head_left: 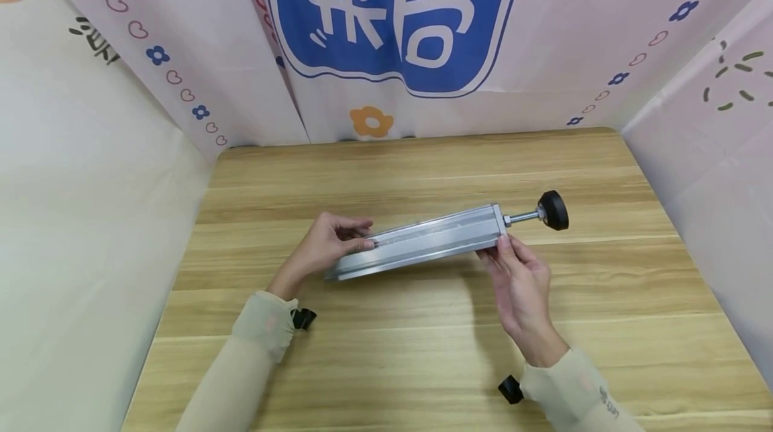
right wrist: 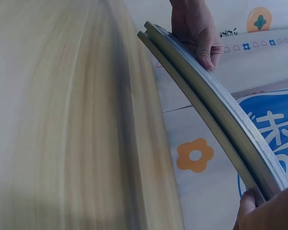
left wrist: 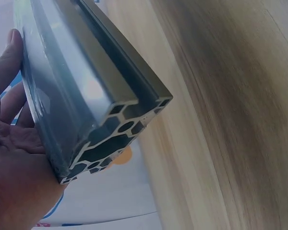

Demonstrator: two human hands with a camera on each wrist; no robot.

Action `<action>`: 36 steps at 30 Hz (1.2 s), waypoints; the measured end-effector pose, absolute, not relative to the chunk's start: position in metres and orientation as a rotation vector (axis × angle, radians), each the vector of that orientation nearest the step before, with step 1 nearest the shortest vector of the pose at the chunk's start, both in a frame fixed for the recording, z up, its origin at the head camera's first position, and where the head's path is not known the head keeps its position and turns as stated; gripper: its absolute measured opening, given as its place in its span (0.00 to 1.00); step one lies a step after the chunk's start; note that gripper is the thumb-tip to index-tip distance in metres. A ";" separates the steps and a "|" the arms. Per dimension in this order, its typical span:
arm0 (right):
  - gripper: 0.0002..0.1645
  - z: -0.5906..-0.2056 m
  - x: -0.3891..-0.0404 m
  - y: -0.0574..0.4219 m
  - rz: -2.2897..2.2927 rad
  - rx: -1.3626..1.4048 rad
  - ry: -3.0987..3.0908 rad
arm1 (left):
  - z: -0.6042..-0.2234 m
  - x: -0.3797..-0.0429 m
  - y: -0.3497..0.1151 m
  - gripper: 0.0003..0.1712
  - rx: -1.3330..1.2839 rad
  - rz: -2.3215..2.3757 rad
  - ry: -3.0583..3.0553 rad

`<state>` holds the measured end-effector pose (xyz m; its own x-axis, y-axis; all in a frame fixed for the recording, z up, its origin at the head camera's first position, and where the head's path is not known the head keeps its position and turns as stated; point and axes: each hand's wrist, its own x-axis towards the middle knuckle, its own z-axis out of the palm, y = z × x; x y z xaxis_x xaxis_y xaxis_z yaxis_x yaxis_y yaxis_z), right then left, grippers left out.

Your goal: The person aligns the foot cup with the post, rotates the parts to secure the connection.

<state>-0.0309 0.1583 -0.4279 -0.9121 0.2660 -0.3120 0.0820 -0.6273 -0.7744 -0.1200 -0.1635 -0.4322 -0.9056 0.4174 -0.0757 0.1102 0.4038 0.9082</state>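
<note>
A silver aluminium extrusion profile (head_left: 429, 237) is held over the wooden table, its right end higher in the head view. From that end sticks a threaded rod (head_left: 524, 217) with a nut and a black levelling foot (head_left: 553, 210). My left hand (head_left: 320, 247) grips the profile near its left end, thumb on the upper face and fingers behind. Under the right end, my right hand (head_left: 525, 284) holds it with the thumb at the near corner. The left wrist view shows the hollow cut end (left wrist: 115, 136) and a long slot. The right wrist view hides the foot.
The wooden table (head_left: 392, 358) spreads beneath both hands. White printed cloth (head_left: 574, 49) with a blue sign hangs behind its far edge, and more cloth (head_left: 90, 184) flanks the left side. Small black devices (head_left: 304, 318) are strapped at both wrists.
</note>
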 end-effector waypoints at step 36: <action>0.31 -0.466 -0.024 0.159 2.892 -0.870 -1.342 | -0.454 -0.148 -0.170 0.22 0.470 1.228 2.382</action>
<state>-0.0240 0.1591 -0.4662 -0.8490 0.0698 -0.5238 0.3548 -0.6591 -0.6630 -0.1480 -0.1696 -0.4544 -0.8558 0.4737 -0.2081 0.1053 0.5533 0.8263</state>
